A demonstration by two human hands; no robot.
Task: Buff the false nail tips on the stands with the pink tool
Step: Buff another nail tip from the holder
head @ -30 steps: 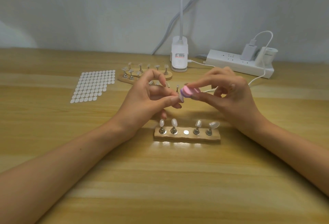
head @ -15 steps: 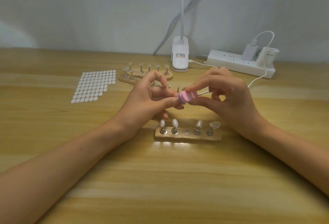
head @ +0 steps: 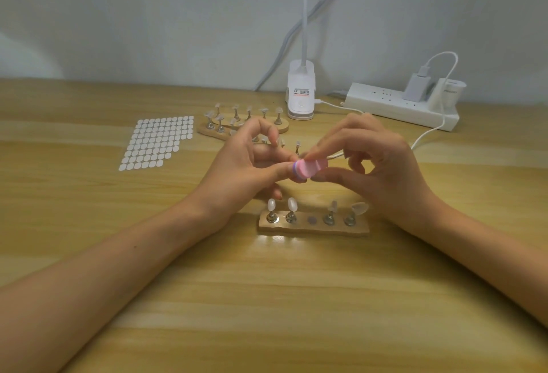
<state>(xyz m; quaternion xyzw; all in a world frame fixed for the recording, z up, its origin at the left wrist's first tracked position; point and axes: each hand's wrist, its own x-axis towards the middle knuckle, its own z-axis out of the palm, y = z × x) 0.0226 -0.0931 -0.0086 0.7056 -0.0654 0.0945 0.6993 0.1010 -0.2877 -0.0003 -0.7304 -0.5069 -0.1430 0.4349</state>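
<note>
Tool (head: 310,168), clamped in right hand (head: 382,171) grip, has slid over left hand (head: 240,165); its grip unclear.

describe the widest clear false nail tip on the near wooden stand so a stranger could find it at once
On the light wooden table, find the straight wooden stand nearest the camera, with four nail tips on metal pegs. The one wanted is the clear false nail tip at its right end. It is the broadest and leans right, while its neighbours are narrower and more upright.
</note>
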